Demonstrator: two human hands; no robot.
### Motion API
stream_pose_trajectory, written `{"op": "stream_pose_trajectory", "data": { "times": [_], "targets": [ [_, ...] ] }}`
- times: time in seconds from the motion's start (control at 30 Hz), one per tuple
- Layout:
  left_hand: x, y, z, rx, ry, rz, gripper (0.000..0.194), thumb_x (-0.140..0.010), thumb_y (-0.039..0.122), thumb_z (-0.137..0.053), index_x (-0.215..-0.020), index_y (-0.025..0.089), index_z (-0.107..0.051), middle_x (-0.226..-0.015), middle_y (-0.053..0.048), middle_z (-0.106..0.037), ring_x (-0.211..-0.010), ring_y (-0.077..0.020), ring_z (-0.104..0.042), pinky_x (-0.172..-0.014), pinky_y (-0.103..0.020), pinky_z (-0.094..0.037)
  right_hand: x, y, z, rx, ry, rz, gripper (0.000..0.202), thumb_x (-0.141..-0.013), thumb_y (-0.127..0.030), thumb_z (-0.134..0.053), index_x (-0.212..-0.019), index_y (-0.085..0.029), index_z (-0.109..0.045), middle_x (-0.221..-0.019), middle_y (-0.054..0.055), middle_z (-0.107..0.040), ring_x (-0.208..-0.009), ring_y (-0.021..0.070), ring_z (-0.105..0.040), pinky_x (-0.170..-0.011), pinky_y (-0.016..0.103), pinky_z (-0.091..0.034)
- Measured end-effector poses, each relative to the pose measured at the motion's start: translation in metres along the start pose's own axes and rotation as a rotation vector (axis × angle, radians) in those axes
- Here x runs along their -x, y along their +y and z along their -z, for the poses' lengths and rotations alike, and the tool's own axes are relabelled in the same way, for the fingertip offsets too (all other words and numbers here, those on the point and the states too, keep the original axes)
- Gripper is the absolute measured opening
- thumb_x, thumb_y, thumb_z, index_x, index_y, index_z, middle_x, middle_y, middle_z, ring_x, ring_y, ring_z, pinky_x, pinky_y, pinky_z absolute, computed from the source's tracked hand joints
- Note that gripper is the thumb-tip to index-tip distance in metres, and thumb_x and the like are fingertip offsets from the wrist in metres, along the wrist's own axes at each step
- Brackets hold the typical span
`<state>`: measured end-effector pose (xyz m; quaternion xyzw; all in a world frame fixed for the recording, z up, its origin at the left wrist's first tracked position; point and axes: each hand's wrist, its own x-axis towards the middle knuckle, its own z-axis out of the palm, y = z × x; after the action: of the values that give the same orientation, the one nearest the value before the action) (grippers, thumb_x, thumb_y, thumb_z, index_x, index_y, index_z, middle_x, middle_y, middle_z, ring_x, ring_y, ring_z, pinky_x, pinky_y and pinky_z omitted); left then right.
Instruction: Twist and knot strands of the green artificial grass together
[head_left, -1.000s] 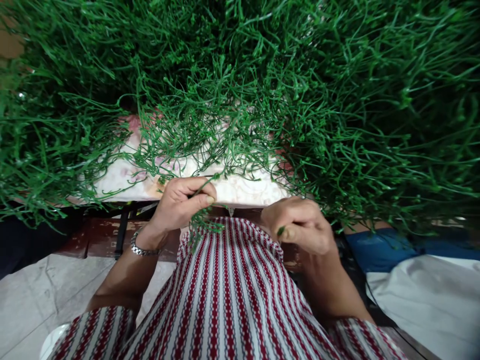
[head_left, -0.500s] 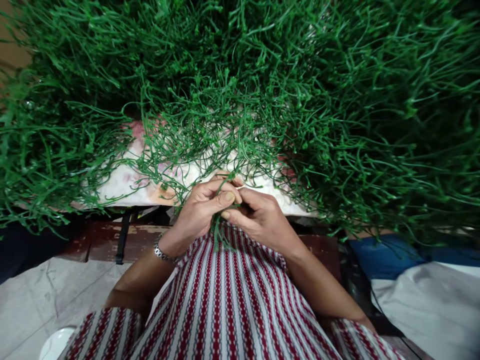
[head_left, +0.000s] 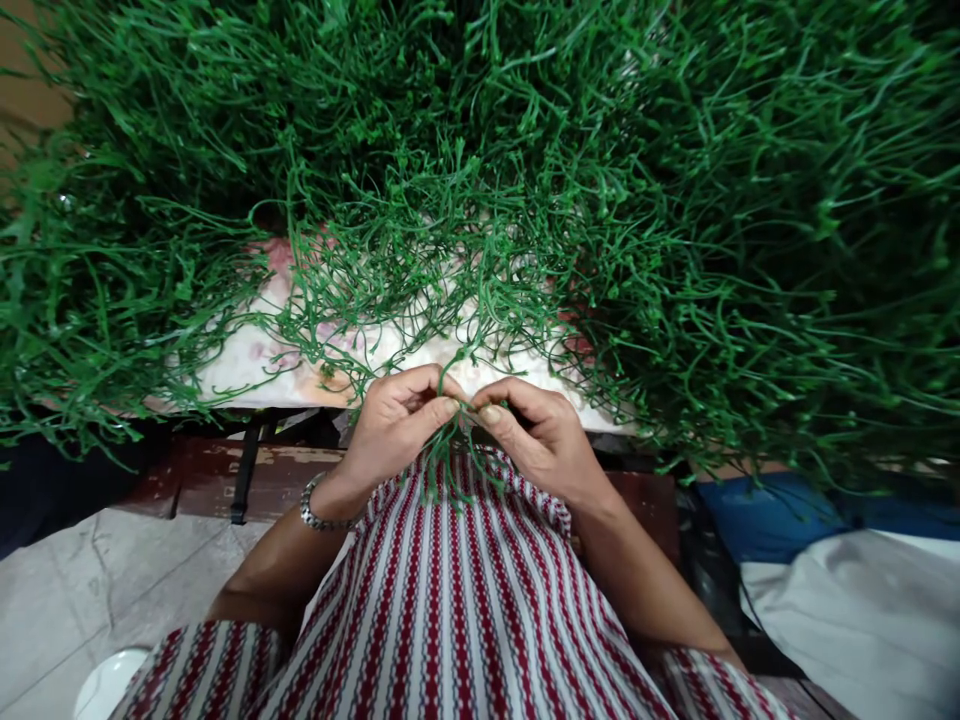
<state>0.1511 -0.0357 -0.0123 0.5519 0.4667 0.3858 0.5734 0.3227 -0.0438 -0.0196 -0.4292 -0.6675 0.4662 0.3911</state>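
Observation:
My left hand (head_left: pixel 405 428) and my right hand (head_left: pixel 538 438) meet in front of my body, at the near edge of the floral cloth. Both are closed in a pinch, thumb against forefinger, fingertips almost touching. Between them is a small sprig of thin green stems (head_left: pixel 444 462), plastic-looking, its strands hanging below the fingers over a striped garment (head_left: pixel 450 600). One curled strand rises above the left fingertips. Part of the sprig is hidden by the fingers. Just beyond lies a large heap of similar green stems (head_left: pixel 360 110) with small knobbed tips.
The heap spreads over the floral cloth (head_left: pixel 232 370) and hangs past its edge on both sides. A brown wooden edge (head_left: pixel 202 480) with a black strap (head_left: pixel 244 475) runs below. Blue fabric (head_left: pixel 772 515) and white fabric (head_left: pixel 862 600) lie at right; a white round object (head_left: pixel 112 685) sits lower left.
My hands have drawn slightly apart from their overlapping hold. More of the sprig's strands now spread out below the fingers. The heap looks the same.

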Motion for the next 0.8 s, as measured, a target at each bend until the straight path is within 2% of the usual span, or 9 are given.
{"op": "stream_pose_trajectory", "data": {
  "times": [0.07,0.17,0.37,0.5,0.6,0.7,0.8],
  "targets": [
    [-0.001,0.002,-0.003,-0.141,0.037,-0.115,0.006,-0.076,0.015,-0.057,-0.072,0.016,-0.062,-0.067,0.0,-0.053,-0.064,-0.0107,-0.049,-0.059,-0.022,-0.038,0.001,0.002,-0.002,-0.042,-0.056,-0.053,0.022,-0.084,-0.036,-0.054,-0.091,-0.015,-0.057,-0.067,-0.003,-0.052,-0.057,0.0065,-0.043,-0.053,0.018,-0.033],
    [-0.002,0.005,-0.007,-0.284,0.053,-0.218,0.008,-0.075,0.012,-0.056,-0.069,0.015,-0.06,-0.065,0.0,-0.052,-0.063,-0.0106,-0.049,-0.059,-0.022,-0.037,0.001,0.005,-0.003,0.012,-0.116,-0.106,0.025,-0.079,-0.038,-0.06,-0.084,-0.014,-0.057,-0.066,-0.003,-0.05,-0.057,0.0065,-0.041,-0.052,0.018,-0.031],
    [-0.003,0.003,-0.005,-0.315,-0.027,-0.14,0.01,-0.076,0.015,-0.054,-0.066,0.014,-0.056,-0.062,0.002,-0.05,-0.058,-0.0094,-0.046,-0.055,-0.021,-0.035,0.002,0.004,-0.001,0.122,-0.143,-0.068,0.018,-0.085,-0.028,-0.051,-0.079,-0.012,-0.057,-0.067,0.0,-0.053,-0.06,0.0075,-0.046,-0.057,0.019,-0.033],
    [-0.004,0.007,-0.001,-0.364,-0.084,-0.093,0.012,-0.076,0.013,-0.051,-0.064,0.014,-0.05,-0.056,0.005,-0.043,-0.053,-0.0071,-0.038,-0.051,-0.02,-0.03,0.001,0.001,-0.002,0.257,-0.161,0.07,0.018,-0.087,-0.023,-0.046,-0.076,-0.012,-0.055,-0.069,0.001,-0.053,-0.062,0.0079,-0.046,-0.06,0.02,-0.033],
    [-0.005,0.011,0.003,-0.451,-0.164,-0.116,0.017,-0.073,0.009,-0.05,-0.059,0.015,-0.044,-0.054,0.006,-0.036,-0.053,-0.0065,-0.034,-0.051,-0.02,-0.027,0.001,0.003,0.0,0.359,-0.219,0.17,0.022,-0.087,-0.022,-0.043,-0.066,-0.014,-0.047,-0.061,-0.001,-0.044,-0.057,0.0076,-0.039,-0.057,0.022,-0.028],
    [-0.007,0.012,0.006,-0.407,-0.288,-0.082,0.019,-0.073,0.01,-0.049,-0.057,0.014,-0.042,-0.053,0.006,-0.032,-0.052,-0.0065,-0.03,-0.05,-0.021,-0.023,-0.002,0.008,0.004,0.296,-0.321,0.229,0.027,-0.087,-0.022,-0.041,-0.061,-0.015,-0.039,-0.057,-0.004,-0.034,-0.054,0.0067,-0.032,-0.055,0.023,-0.025],
    [-0.006,0.008,0.007,-0.221,-0.339,0.013,0.018,-0.075,0.017,-0.05,-0.059,0.014,-0.045,-0.053,0.005,-0.033,-0.052,-0.0075,-0.029,-0.049,-0.022,-0.022,-0.006,0.014,0.008,0.075,-0.423,0.209,0.031,-0.087,-0.024,-0.041,-0.058,-0.016,-0.036,-0.055,-0.005,-0.031,-0.05,0.0052,-0.029,-0.051,0.021,-0.024]
  ]
}}
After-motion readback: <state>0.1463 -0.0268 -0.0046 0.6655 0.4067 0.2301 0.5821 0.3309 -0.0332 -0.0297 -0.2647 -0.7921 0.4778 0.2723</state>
